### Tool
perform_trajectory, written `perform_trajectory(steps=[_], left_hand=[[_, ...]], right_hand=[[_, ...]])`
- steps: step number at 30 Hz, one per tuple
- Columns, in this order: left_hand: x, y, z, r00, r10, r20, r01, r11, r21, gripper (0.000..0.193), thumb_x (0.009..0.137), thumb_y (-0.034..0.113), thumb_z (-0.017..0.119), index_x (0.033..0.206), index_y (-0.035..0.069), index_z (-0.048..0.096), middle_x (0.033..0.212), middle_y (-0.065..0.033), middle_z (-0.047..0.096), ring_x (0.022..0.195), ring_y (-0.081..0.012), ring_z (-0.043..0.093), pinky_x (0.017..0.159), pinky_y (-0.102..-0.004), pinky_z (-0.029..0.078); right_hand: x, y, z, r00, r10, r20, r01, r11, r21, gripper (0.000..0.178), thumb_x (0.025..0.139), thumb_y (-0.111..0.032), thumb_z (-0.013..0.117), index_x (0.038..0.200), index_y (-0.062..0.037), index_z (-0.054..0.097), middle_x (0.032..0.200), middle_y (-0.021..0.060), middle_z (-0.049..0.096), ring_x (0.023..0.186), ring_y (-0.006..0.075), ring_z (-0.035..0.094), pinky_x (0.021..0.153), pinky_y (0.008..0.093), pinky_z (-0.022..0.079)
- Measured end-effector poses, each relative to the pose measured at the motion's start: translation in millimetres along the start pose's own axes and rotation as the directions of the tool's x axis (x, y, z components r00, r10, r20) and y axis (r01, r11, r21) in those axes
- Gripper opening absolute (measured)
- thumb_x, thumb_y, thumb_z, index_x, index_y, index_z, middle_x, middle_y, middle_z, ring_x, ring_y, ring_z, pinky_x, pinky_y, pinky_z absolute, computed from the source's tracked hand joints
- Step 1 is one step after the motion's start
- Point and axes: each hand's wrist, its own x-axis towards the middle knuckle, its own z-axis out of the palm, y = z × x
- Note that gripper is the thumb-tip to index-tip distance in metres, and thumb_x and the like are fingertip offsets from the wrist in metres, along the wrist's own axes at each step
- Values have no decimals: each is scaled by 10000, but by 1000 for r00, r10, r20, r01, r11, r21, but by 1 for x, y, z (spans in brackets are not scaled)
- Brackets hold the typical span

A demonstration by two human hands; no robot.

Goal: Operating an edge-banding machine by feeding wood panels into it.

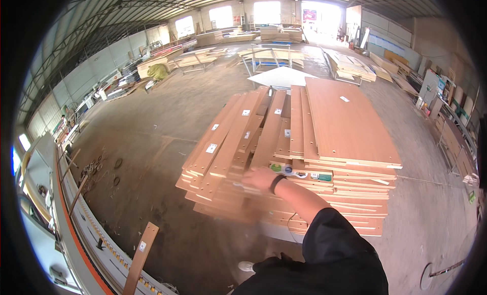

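Observation:
My right hand (pixel 259 179), with a black band at the wrist, reaches in from the lower right to the near side of a large stack of brown wood-look boards (pixel 350 125). Its fingers are smeared by motion and seem closed on a brown board (pixel 225 203), which is blurred as well. Several narrower boards with white labels lie side by side on the left of the stack, and wide panels on the right. Beside my wrist, a green, blue and white item (pixel 304 173) rests against the stack's near edge. My left hand is out of view.
On the left runs a long machine bed (pixel 89 229) with an orange strip; a narrow labelled board (pixel 140 257) leans there. Beyond the stack lies a white sheet (pixel 283 77). More board piles (pixel 350 66) stand farther off. A round metal base (pixel 427 275) is at lower right.

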Motion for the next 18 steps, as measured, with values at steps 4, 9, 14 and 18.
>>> perform_trajectory(steps=[4, 9, 14, 18], left_hand=[[5, -4, 1, 999, -14, -45, 16, 999, 47, 215, 1000, 189, 652, 1136, 22, 654, 890, -80, 646, 674, -176, 548, 576, -348, 463], [-2, 3, 6, 996, -43, -75, 45, 999, 16, 224, 1007, 192, 651, 1137, 10, 656, 860, -79, 648, 655, -168, 542, 568, -346, 455], [6, -10, 10, 997, 70, 44, -71, 997, 33, 295, 1010, 232, 654, 1162, -21, 669, 884, -103, 690, 709, -189, 619, 623, -348, 509], [-29, 37, 53, 959, 104, 265, -128, 989, 73, 365, 1014, 258, 661, 1233, -34, 679, 969, -120, 738, 819, -207, 697, 766, -365, 580]], right_hand=[[6, 2, 4, 997, -59, 49, 62, 996, -66, 435, 858, -116, 664, 1273, -245, 653, 1314, 1, 635, 1198, 255, 605, 957, 436, 512], [3, -35, -21, 979, -198, 49, 203, 970, -131, 323, 801, -239, 751, 1120, -250, 698, 1105, 11, 691, 1123, 232, 618, 933, 416, 477], [0, -92, -17, 912, -407, 48, 398, 908, 133, 825, 473, -415, 920, 1221, -191, 655, 1180, 17, 677, 1182, 282, 610, 1075, 523, 412], [-1, -159, -7, 865, -501, 31, 462, 818, 343, 832, 488, -491, 910, 1212, -188, 635, 1149, 37, 677, 1144, 285, 620, 1025, 492, 416]])
